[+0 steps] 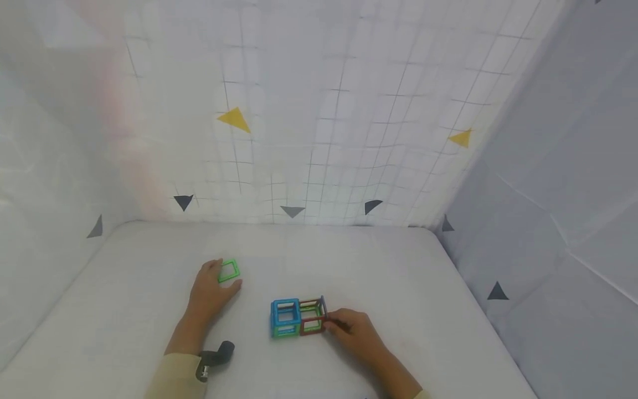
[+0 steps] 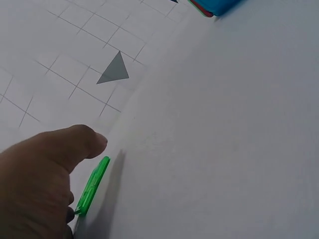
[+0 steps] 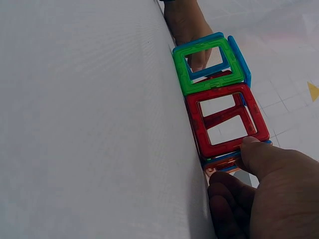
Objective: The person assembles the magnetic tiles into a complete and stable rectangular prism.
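Observation:
Two joined cubes of magnetic tiles (image 1: pixel 299 318) stand on the white surface, blue and green on the left, red with other colours on the right. My right hand (image 1: pixel 356 332) pinches their right end. In the right wrist view, the thumb (image 3: pixel 251 149) presses the corner of the red square tile (image 3: pixel 256 117), its curled fingers by the end tile. A green square tile (image 3: pixel 183 74) adjoins the red one. My left hand (image 1: pixel 206 293) touches a separate green square tile (image 1: pixel 236 268) farther back; the left thumb (image 2: pixel 84 142) stays apart from that tile, which leans at a slant.
A white surface (image 1: pixel 399 277) is bounded by a gridded back wall (image 1: pixel 294 183) and a grey side wall (image 1: pixel 548 221) on the right. Yellow and dark triangles mark the walls. A black camera mount (image 1: pixel 219 354) sits on my left wrist.

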Available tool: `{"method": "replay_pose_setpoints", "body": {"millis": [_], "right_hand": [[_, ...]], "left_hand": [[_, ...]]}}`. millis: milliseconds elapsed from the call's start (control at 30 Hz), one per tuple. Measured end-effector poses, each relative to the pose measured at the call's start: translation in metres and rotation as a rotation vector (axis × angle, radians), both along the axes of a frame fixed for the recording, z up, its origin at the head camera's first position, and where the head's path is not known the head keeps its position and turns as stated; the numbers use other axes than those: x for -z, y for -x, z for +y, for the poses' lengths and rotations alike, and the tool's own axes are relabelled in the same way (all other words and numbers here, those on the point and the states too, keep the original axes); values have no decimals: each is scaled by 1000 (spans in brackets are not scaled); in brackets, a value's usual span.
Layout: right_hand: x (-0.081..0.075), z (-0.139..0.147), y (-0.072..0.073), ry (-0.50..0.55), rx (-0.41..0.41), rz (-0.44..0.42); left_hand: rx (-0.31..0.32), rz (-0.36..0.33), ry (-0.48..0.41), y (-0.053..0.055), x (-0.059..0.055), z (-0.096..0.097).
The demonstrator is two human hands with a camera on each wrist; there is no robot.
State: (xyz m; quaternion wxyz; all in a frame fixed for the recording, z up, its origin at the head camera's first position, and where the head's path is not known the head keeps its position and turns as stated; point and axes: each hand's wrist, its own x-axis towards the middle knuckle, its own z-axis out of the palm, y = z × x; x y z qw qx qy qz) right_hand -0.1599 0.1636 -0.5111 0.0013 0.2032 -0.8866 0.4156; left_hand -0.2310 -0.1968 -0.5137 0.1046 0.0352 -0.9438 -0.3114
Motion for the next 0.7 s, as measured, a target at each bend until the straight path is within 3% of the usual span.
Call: {"method": "replay_pose_setpoints", "body": {"millis": [300, 700], "right_hand": [[4, 1, 2, -27, 12, -1], [7, 1, 2, -45, 14, 0]], "left_hand": [[-23, -30, 54, 5, 2, -3], [-56, -5, 19, 2, 4, -4]]}}
